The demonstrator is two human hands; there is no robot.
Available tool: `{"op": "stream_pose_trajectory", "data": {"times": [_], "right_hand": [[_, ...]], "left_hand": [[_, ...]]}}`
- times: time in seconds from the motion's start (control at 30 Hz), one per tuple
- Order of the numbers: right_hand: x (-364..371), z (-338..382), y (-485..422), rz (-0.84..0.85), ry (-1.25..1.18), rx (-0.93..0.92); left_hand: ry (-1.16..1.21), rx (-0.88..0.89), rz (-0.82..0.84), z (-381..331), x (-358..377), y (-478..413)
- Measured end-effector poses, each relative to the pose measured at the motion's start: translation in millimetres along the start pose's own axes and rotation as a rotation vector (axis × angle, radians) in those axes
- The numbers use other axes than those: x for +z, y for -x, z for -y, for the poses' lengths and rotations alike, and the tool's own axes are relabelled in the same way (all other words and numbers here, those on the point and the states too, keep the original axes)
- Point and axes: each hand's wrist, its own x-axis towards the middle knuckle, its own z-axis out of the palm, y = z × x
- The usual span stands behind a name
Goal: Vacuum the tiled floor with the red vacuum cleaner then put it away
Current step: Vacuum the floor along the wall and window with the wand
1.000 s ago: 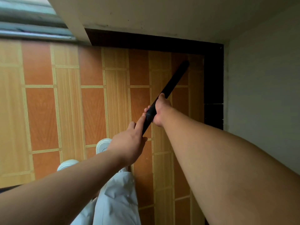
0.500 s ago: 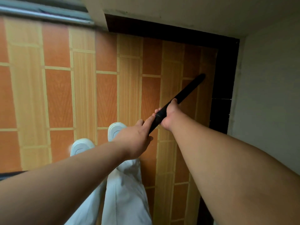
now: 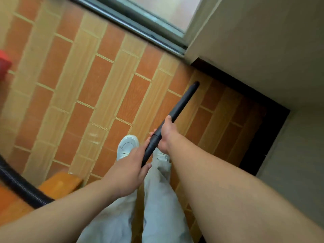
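my right hand (image 3: pixel 167 132) grips the vacuum tube (image 3: pixel 180 104) ahead of my left hand (image 3: pixel 128 171), which holds its near end above my shoes (image 3: pixel 127 146). the tube's tip points forward and right, toward the corner where the wall (image 3: pixel 263 41) meets the floor (image 3: pixel 91 88). the window track (image 3: pixel 140 27) runs across the far side. the hose (image 3: pixel 19 186) curves at my lower left, beside a low block (image 3: pixel 59 185) (what it is i can't tell).

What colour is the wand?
The wand is black, which shows best in the head view.
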Motion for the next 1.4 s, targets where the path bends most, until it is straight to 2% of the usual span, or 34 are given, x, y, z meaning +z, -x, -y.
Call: {"op": "stream_pose_trajectory", "data": {"times": [0.33, 0.43, 0.83, 1.03, 1.2, 1.4], "right_hand": [[139, -13, 67, 0.130, 0.502, -0.098], [171, -12, 76, 0.146, 0.564, -0.126], [270, 12, 47, -0.039, 0.622, -0.102], [349, 13, 46, -0.039, 0.765, -0.172], [437, 13, 66, -0.012, 0.896, -0.247], [544, 21, 92, 0.099, 1.024, -0.316]], "left_hand": [[0.345, -0.220, -0.287, 27, -58, 65], [0.401, -0.263, -0.300, 37, -81, 65], [0.519, -0.210, -0.232, 120, -150, 9], [0.685, -0.248, -0.317, 153, -184, 0], [0.795, -0.264, -0.416, 186, -241, 9], [0.927, -0.301, -0.561, 226, -315, 5]]}}
